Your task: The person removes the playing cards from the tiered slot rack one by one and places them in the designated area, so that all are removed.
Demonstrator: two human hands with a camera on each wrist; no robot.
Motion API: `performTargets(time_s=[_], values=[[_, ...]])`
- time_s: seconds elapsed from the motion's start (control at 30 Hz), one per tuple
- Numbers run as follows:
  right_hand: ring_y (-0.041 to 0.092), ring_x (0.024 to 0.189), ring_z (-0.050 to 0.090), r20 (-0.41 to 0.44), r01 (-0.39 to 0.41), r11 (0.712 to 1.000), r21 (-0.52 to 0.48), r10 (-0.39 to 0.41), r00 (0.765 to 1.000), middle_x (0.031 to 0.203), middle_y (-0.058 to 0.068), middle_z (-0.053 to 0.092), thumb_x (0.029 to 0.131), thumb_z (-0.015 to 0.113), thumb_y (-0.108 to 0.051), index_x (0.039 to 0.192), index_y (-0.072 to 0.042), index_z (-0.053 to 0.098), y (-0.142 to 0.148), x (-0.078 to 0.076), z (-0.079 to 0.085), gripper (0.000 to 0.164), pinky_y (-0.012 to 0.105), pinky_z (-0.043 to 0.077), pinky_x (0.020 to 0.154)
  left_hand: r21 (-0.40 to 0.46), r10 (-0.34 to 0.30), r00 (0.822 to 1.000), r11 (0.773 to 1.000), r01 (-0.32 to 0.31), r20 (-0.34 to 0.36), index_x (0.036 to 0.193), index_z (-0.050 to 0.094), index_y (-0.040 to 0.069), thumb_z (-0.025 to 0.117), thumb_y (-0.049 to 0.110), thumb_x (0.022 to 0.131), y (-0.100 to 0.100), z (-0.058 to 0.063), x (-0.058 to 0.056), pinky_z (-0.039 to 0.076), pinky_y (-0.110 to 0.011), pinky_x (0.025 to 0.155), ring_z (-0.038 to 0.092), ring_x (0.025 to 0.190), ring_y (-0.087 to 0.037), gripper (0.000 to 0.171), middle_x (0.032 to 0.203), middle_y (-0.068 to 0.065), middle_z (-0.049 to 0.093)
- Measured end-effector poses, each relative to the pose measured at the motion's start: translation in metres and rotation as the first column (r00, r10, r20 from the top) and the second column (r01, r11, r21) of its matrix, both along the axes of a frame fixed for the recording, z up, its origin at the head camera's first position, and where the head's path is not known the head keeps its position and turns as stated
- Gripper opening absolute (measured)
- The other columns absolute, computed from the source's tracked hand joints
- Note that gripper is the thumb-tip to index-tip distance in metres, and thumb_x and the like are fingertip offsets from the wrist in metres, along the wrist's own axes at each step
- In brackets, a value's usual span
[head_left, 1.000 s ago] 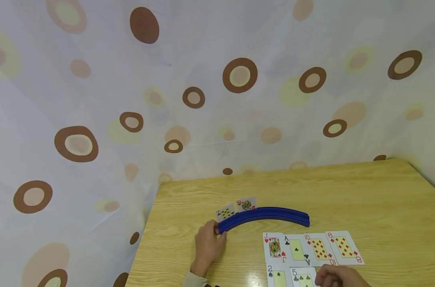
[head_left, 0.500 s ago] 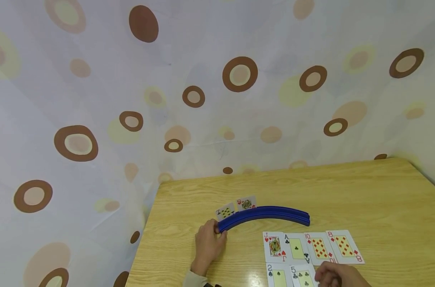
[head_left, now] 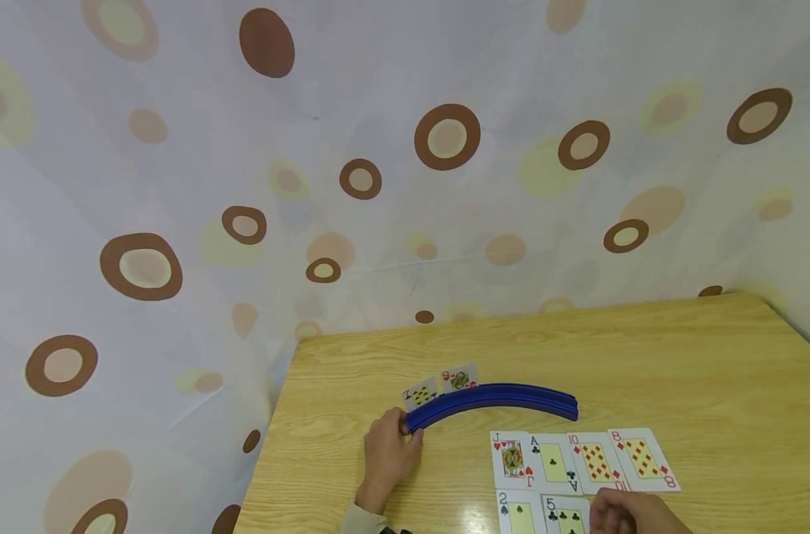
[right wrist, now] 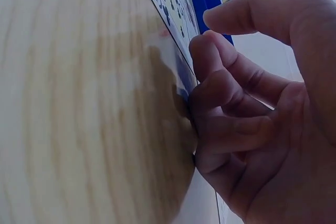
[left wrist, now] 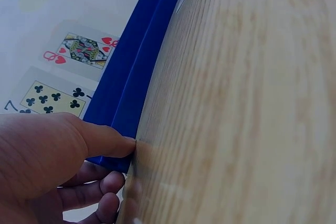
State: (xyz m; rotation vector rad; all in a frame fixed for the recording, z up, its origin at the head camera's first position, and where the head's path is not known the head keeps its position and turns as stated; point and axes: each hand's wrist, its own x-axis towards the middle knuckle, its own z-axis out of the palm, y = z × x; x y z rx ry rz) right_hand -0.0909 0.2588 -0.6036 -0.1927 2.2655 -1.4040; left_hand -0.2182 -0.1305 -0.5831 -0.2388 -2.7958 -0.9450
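Observation:
My left hand pinches the near left end of a curved blue playing card holder, its thumb on the front side in the left wrist view. Two cards stand in the holder: a seven of clubs and a queen of hearts. Loosely curled, my right hand is at the right edge of the five of clubs, which lies flat on the table. In the right wrist view nothing shows between its thumb and forefinger; whether the lower fingers touch the card is unclear.
Behind the five of clubs lie the jack of hearts, ace of clubs, ten of diamonds and eight of diamonds in a row. The two of spades adjoins its left side. A patterned curtain borders the wooden table.
The five of clubs has turned slightly and straightened again beside my right hand, which has shifted only a little. My left hand and the card holder have stayed put.

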Motion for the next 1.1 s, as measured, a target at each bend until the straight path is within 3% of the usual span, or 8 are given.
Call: performTargets(time_s=[0.17, 0.3, 0.5, 0.57, 0.67, 0.8, 0.93, 1.1], values=[[0.003, 0.068, 0.053, -0.006, 0.015, 1.0, -0.001, -0.015, 1.0, 0.086, 0.0, 0.063, 0.102, 0.075, -0.02, 0.101, -0.01, 0.07, -0.003, 0.0, 0.004, 0.011, 0.023, 0.042, 0.062, -0.012, 0.002, 1.0, 1.0, -0.002, 0.007, 0.092, 0.064, 0.012, 0.088, 0.017, 0.089, 0.0, -0.001, -0.001, 0.034, -0.03, 0.073, 0.045, 0.074, -0.008, 0.024, 0.077, 0.006, 0.058], [-0.001, 0.069, 0.052, -0.1, 0.013, 1.0, 0.012, -0.012, 0.995, 0.083, -0.007, 0.063, 0.102, 0.074, -0.018, 0.101, -0.011, 0.07, -0.005, -0.001, 0.009, 0.008, 0.022, 0.043, 0.061, -0.013, -0.002, 1.0, 1.0, 0.002, 0.005, 0.093, 0.064, 0.011, 0.088, 0.017, 0.088, 0.0, 0.0, -0.001, 0.034, -0.029, 0.072, 0.045, 0.073, -0.008, 0.025, 0.077, 0.006, 0.058], [-0.006, 0.069, 0.051, -0.363, 0.115, 0.989, 0.093, -0.074, 0.929, 0.079, -0.018, 0.062, 0.101, 0.076, -0.014, 0.099, -0.015, 0.07, -0.02, -0.004, 0.022, 0.006, 0.022, 0.044, 0.061, -0.003, 0.0, 1.0, 1.0, 0.0, 0.023, 0.092, 0.064, 0.011, 0.088, 0.016, 0.088, 0.001, 0.001, -0.001, 0.034, -0.029, 0.072, 0.044, 0.073, -0.009, 0.025, 0.077, 0.005, 0.057], [-0.005, 0.069, 0.051, -0.381, 0.147, 0.984, 0.101, -0.099, 0.919, 0.079, -0.018, 0.061, 0.101, 0.076, -0.015, 0.099, -0.016, 0.071, -0.026, -0.007, 0.027, 0.006, 0.022, 0.043, 0.061, -0.001, 0.001, 1.0, 1.0, -0.001, 0.026, 0.091, 0.064, 0.011, 0.088, 0.017, 0.088, 0.001, 0.001, -0.001, 0.034, -0.029, 0.072, 0.045, 0.073, -0.008, 0.025, 0.077, 0.005, 0.058], [-0.006, 0.071, 0.051, -0.451, 0.164, 0.981, 0.101, -0.102, 0.887, 0.08, -0.019, 0.061, 0.101, 0.077, -0.015, 0.098, -0.019, 0.07, -0.033, -0.014, 0.033, 0.009, 0.022, 0.043, 0.062, 0.002, -0.001, 1.0, 1.0, 0.001, 0.023, 0.091, 0.064, 0.012, 0.088, 0.018, 0.088, 0.0, 0.001, -0.001, 0.034, -0.029, 0.071, 0.045, 0.072, -0.008, 0.025, 0.076, 0.005, 0.058], [-0.006, 0.071, 0.054, -0.526, 0.12, 0.992, 0.035, -0.083, 0.847, 0.083, -0.021, 0.063, 0.101, 0.076, -0.011, 0.098, -0.021, 0.07, -0.041, -0.023, 0.037, 0.012, 0.023, 0.045, 0.061, -0.002, -0.003, 1.0, 1.0, 0.003, 0.017, 0.092, 0.064, 0.012, 0.088, 0.019, 0.089, -0.002, -0.001, -0.002, 0.034, -0.028, 0.07, 0.044, 0.072, -0.007, 0.025, 0.077, 0.005, 0.059], [-0.004, 0.071, 0.056, -0.55, 0.056, 0.998, -0.042, -0.07, 0.832, 0.086, -0.018, 0.067, 0.103, 0.074, -0.009, 0.1, -0.021, 0.071, -0.047, -0.032, 0.041, 0.013, 0.023, 0.047, 0.061, -0.012, 0.0, 1.0, 1.0, 0.001, 0.018, 0.091, 0.064, 0.013, 0.088, 0.019, 0.089, -0.002, -0.003, -0.002, 0.034, -0.028, 0.071, 0.044, 0.072, -0.007, 0.025, 0.077, 0.006, 0.058], [-0.003, 0.071, 0.055, -0.597, 0.063, 0.996, -0.058, -0.085, 0.798, 0.084, -0.019, 0.066, 0.102, 0.077, -0.012, 0.101, -0.022, 0.071, -0.057, -0.043, 0.048, 0.012, 0.022, 0.047, 0.061, -0.012, -0.005, 1.0, 1.0, 0.005, 0.01, 0.091, 0.064, 0.014, 0.088, 0.019, 0.088, -0.002, -0.002, -0.002, 0.034, -0.028, 0.071, 0.044, 0.073, -0.007, 0.025, 0.077, 0.006, 0.058]])
